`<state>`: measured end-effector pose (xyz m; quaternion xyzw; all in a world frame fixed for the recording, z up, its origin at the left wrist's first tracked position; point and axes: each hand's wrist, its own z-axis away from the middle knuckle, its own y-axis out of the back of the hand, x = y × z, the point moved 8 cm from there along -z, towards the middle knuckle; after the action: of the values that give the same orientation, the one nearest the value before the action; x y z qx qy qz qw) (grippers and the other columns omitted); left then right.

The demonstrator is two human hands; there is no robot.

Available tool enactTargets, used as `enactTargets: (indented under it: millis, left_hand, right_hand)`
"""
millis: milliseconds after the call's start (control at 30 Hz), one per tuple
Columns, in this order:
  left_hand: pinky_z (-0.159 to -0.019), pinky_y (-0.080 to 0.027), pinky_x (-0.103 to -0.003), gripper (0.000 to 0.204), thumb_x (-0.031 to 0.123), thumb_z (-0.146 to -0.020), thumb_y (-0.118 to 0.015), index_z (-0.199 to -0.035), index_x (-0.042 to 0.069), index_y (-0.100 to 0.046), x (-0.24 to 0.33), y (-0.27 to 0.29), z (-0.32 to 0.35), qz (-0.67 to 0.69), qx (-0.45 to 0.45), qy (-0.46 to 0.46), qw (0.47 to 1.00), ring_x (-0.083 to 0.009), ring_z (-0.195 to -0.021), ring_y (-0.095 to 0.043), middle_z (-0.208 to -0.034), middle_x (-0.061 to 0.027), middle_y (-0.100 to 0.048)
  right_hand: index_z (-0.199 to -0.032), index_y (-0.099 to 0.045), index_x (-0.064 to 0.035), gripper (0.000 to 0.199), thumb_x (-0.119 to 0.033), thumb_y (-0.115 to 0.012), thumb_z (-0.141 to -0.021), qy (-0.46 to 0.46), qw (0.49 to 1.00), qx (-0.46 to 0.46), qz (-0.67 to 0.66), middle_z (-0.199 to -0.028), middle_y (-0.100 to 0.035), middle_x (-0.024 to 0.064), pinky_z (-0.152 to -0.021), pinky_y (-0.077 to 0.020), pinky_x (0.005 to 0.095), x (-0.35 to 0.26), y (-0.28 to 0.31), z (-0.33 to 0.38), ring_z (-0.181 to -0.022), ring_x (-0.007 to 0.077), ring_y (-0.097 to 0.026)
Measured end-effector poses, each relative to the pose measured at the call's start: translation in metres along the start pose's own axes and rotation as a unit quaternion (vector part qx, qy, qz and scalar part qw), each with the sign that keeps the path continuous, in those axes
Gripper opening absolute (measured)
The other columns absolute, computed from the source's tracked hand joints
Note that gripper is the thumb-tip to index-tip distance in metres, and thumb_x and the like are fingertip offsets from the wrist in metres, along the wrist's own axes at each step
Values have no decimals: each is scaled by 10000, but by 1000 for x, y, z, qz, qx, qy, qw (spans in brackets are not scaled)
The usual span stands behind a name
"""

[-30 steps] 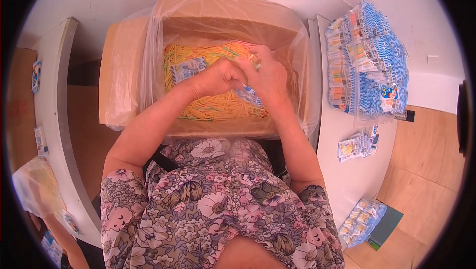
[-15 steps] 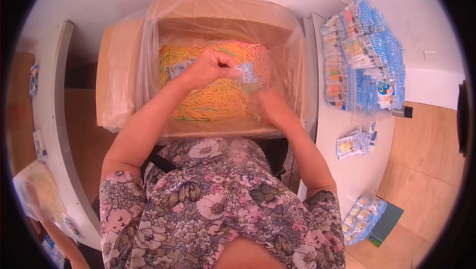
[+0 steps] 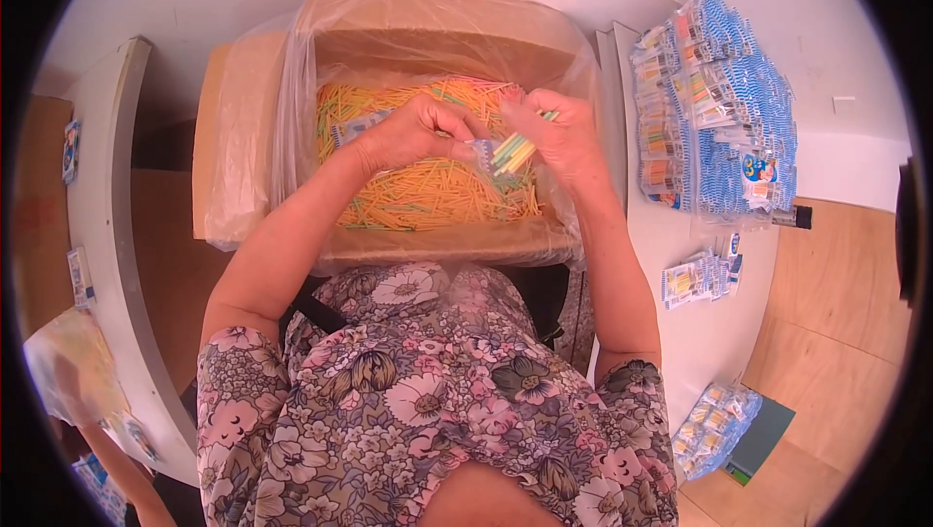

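Observation:
My left hand (image 3: 418, 136) pinches a small clear plastic packet (image 3: 483, 151) with a blue-and-white printed edge. Close beside it, my right hand (image 3: 567, 134) is closed around a small bunch of thin yellow and green sticks (image 3: 515, 153), their ends pointing toward the packet. Both hands are over a cardboard box (image 3: 447, 49) lined with clear plastic. Loose thin sticks (image 3: 418, 199), mostly yellow-orange with some green and pink, fill the box. More packets (image 3: 358, 127) lie on the sticks, partly hidden by my left wrist.
To the right, a white table (image 3: 646, 342) bears a tall stack of filled packets (image 3: 729, 109) and a smaller pile (image 3: 698, 277). A bundle of packets (image 3: 717, 425) sits lower right. On the left stands a white panel (image 3: 112, 226); another person's arm (image 3: 121, 474) shows beyond it.
My right hand has risen out of the loose sticks with a bunch of them and come near the packet. My left hand has stayed nearly in place, still pinching the packet.

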<state>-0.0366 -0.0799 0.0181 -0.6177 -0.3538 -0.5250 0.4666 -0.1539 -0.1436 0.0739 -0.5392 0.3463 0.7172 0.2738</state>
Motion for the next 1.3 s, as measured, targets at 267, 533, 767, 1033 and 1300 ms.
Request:
enactTargets:
  millis: [267,533,767,1033,1300]
  left_hand:
    - [-808,-455,-270,146,43,-787,-667,-925,-1,-683,-13,2,3,26,-7,16,1000,-106,-866,-570,-908,-32,-648]
    - [-730,-459,-238,147,111,-842,-650,-920,-5,-694,-13,7,4,71,50,28,996,-47,-765,-537,-807,18,-640]
    - [-687,-442,-224,156,137,-857,-639,-900,-3,-691,-20,13,0,76,70,20,994,-29,-725,-506,-762,45,-615]
    - [-756,-464,-265,216,172,-856,-626,-979,-1,-667,-41,7,-5,-98,20,73,992,-103,-809,-571,-886,-19,-651]
    - [-879,-475,-309,338,210,-827,-672,-1081,-9,-627,-29,12,1,-20,31,22,999,-183,-946,-620,-1001,-100,-660]
  right_hand:
    - [-675,-579,3,233,-154,-671,-821,131,973,64,177,-614,-553,4,-480,-394,236,-32,-12,10,-538,55,-496]
    - [-866,-609,-50,190,-239,-610,-845,234,942,41,238,-741,-591,132,-582,-460,336,-48,-26,23,-630,278,-572]
    - [-1061,-567,-8,312,-197,-641,-823,262,924,85,264,-979,-612,159,-735,-471,370,-41,-31,34,-856,266,-605]
    - [-1132,-567,-10,346,-59,-657,-801,323,895,126,280,-947,-650,151,-768,-512,338,-4,-36,58,-849,295,-641]
    - [-1116,-602,0,316,33,-626,-802,165,865,468,73,-964,-646,65,-771,-506,259,-10,167,230,-867,128,-615]
